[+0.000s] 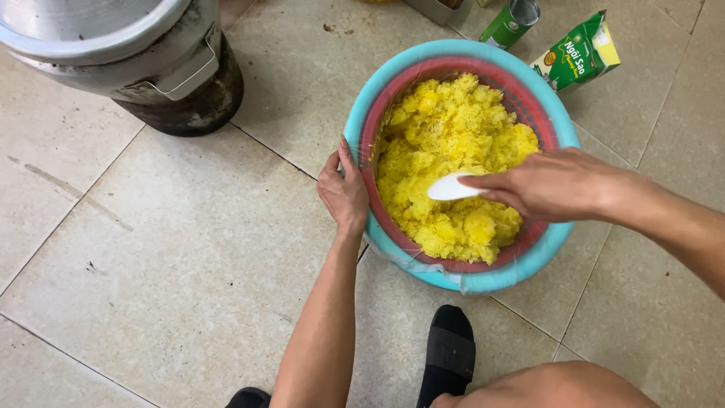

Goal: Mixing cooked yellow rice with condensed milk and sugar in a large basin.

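Observation:
A turquoise basin (550, 98) sits on the tiled floor with a red mesh basket (529, 94) nested inside it. The basket holds a heap of yellow sticky rice (442, 143). My left hand (343, 190) grips the left rim of the basin and basket. My right hand (555, 185) reaches in from the right and holds a white paddle (451, 187), whose blade lies over the rice near the middle of the heap.
A large metal pot (113, 45) on a blackened stand is at the top left. A green can (510, 23) and a green carton (578, 54) lie behind the basin. My black-slippered foot (449, 351) and knee are at the bottom.

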